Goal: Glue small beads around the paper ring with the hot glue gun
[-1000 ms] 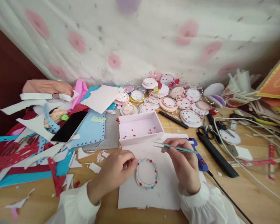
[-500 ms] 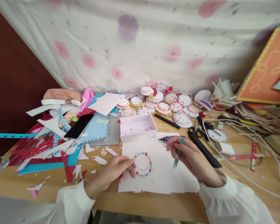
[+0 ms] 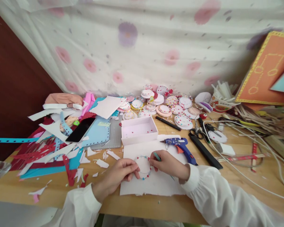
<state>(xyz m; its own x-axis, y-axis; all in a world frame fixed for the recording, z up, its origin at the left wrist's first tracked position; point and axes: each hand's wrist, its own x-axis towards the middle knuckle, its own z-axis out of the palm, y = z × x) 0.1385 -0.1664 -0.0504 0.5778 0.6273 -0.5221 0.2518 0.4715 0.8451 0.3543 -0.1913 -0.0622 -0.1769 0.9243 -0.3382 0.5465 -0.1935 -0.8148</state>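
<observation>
A thin round hoop [image 3: 144,178] dotted with small red and blue pieces is held just over or on a white paper sheet [image 3: 132,188]; I cannot tell which. My left hand [image 3: 126,171] pinches its left edge between thumb and fingers. At the opposite edge, the fingertips of my right hand [image 3: 164,161] meet the hoop, closed. Teal tweezers [image 3: 157,156] are tucked in that same hand, their tips poking out below the palm. A blue glue gun [image 3: 183,145] lies on the paper just beyond my right hand.
Behind the paper stands a white open box [image 3: 139,138] with a few red bits. Decorated paper discs [image 3: 183,121] crowd the back. Paper scraps [image 3: 52,151] and a phone [image 3: 80,130] lie left; scissors [image 3: 196,134], a black bar [image 3: 204,149] and white cables [image 3: 239,179] lie right.
My right hand has moved left and down to the hoop's right edge, tweezers still in it, uncovering the glue gun. My left hand stays at the hoop's left edge.
</observation>
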